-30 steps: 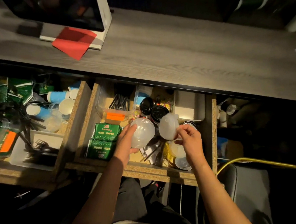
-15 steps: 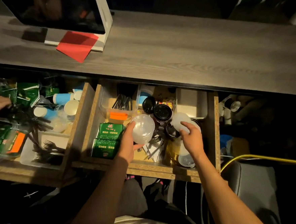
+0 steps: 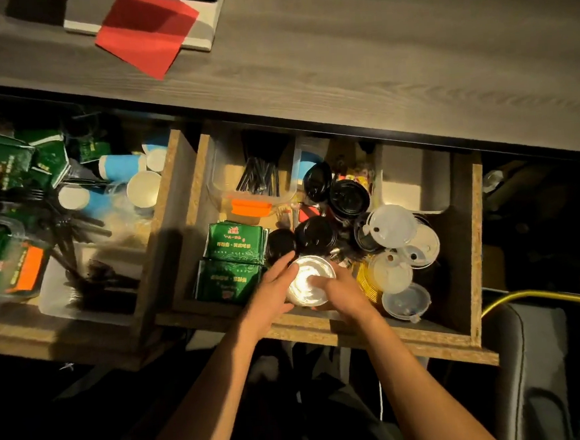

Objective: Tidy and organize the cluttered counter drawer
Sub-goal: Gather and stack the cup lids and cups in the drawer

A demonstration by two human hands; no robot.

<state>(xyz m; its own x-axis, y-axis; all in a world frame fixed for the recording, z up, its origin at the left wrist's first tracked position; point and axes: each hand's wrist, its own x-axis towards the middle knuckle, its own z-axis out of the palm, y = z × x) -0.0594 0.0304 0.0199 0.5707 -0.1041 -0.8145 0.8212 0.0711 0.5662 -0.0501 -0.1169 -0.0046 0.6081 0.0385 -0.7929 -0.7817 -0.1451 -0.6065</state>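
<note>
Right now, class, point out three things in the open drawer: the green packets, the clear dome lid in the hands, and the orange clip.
green packets [image 3: 236,245], head view, printed front of upper packet
clear dome lid [image 3: 309,284], head view, its bright centre
orange clip [image 3: 250,207], head view, its top face

Clear domed lids [image 3: 309,284]: formerly one in each hand and held apart, now brought together as a single nested piece at the drawer's front edge. Left hand [image 3: 270,298] and right hand [image 3: 347,295]: moved inward, both gripping the joined lids from opposite sides.
</note>
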